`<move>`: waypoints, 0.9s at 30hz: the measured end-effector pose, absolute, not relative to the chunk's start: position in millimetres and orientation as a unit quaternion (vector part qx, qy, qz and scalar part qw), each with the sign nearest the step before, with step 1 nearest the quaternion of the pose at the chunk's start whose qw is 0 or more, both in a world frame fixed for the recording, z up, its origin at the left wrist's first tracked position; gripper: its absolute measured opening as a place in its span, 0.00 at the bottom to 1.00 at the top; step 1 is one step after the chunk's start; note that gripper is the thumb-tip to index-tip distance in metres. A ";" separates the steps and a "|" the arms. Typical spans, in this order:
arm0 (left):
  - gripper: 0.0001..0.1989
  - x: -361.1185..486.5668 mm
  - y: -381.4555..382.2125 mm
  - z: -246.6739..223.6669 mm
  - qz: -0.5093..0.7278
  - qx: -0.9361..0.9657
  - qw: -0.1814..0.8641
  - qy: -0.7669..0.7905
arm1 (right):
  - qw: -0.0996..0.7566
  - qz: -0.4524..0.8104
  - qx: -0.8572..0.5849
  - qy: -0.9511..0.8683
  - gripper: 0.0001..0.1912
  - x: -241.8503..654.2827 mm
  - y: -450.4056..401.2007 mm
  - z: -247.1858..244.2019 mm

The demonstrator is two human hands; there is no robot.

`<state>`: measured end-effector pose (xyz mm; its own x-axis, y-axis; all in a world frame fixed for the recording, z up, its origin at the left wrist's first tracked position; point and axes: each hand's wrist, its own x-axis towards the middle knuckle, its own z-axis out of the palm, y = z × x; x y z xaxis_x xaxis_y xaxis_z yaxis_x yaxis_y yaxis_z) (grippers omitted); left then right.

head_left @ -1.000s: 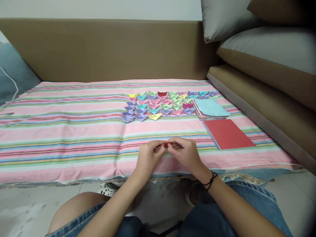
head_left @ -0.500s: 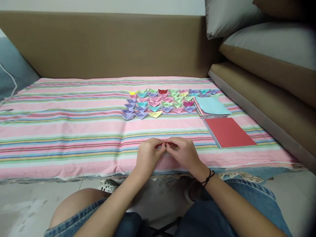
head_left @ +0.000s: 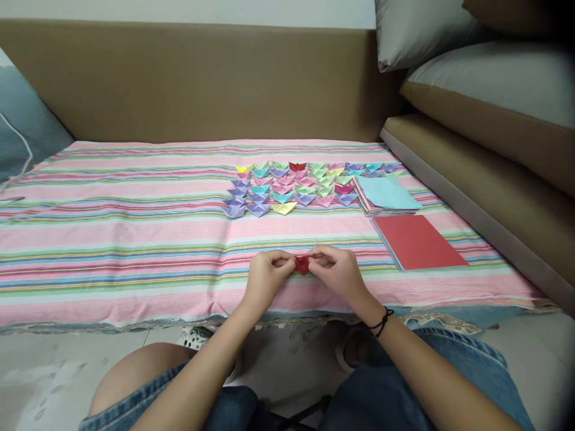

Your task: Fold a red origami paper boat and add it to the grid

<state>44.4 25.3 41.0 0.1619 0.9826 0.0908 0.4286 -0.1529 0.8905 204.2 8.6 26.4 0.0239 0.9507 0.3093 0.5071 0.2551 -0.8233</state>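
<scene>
Between my two hands is a small folded red paper boat [head_left: 302, 265], pinched at both ends above the near part of the striped cloth. My left hand [head_left: 269, 276] grips its left end between thumb and fingers. On the opposite end, my right hand [head_left: 339, 274] pinches in the same way, a dark cord around its wrist. The fingertips cover the boat's two ends; only its middle shows. Farther back, several rows of folded paper boats in many colours stand on the cloth, among them a yellow boat [head_left: 284, 208] in the nearest row and a dark red boat [head_left: 297, 167] in the farthest.
Right of the boats lies a stack of paper [head_left: 389, 193] with light blue on top. Nearer is a second stack with red paper [head_left: 420, 242] on top. Large cushions [head_left: 485, 173] are piled along the right side. A brown backrest [head_left: 215, 84] closes off the far side.
My hands have moved slightly apart, and the red paper boat, mostly hidden by my fingers before, now shows between them. The boats and stacks stay in place.
</scene>
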 end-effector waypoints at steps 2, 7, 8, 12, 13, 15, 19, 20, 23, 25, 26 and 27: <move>0.08 44.2 27.0 39.0 0.364 0.662 0.378 0.535 | 0.443 0.244 -0.558 -0.658 0.07 207.7 10.8 23.2; 0.07 45.1 25.9 37.1 0.370 0.681 0.352 0.524 | 0.455 0.258 -0.494 -0.694 0.13 209.2 13.0 23.8; 0.07 45.3 25.3 37.5 0.369 0.692 0.341 0.519 | 0.457 0.260 -0.470 -0.709 0.13 208.5 13.0 24.9; 0.08 45.6 23.9 39.6 0.352 0.729 0.309 0.499 | 0.460 0.261 -0.445 -0.723 0.06 206.3 12.9 27.1; 0.08 45.6 23.7 39.8 0.348 0.732 0.308 0.498 | 0.463 0.271 -0.452 -0.713 0.06 206.4 13.0 27.0; 0.08 45.3 23.7 39.6 0.345 0.727 0.317 0.502 | 0.468 0.303 -0.464 -0.689 0.05 207.6 13.0 26.6; 0.08 43.6 25.1 36.8 0.336 0.705 0.357 0.513 | 0.468 0.383 -0.469 -0.644 0.06 213.4 12.8 26.4; 0.08 43.1 25.8 35.9 0.334 0.701 0.367 0.512 | 0.465 0.394 -0.470 -0.638 0.06 215.3 12.7 26.3; 0.07 42.6 28.3 34.0 0.332 0.690 0.403 0.502 | 0.450 0.404 -0.473 -0.640 0.05 220.9 12.5 25.4; 0.06 43.0 29.4 33.8 0.330 0.689 0.418 0.491 | 0.440 0.397 -0.474 -0.651 0.04 223.8 12.1 24.9; 0.06 43.2 29.6 34.1 0.329 0.693 0.418 0.487 | 0.435 0.392 -0.476 -0.656 0.04 224.9 11.9 24.8; 0.06 43.3 29.6 34.4 0.328 0.697 0.416 0.483 | 0.432 0.387 -0.478 -0.660 0.04 225.9 11.6 24.9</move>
<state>43.3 29.6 34.4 0.3178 0.9466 0.0551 0.4002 -0.1866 0.8972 225.9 11.6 24.9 -0.1700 0.9651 0.1994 0.2967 0.2431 -0.9235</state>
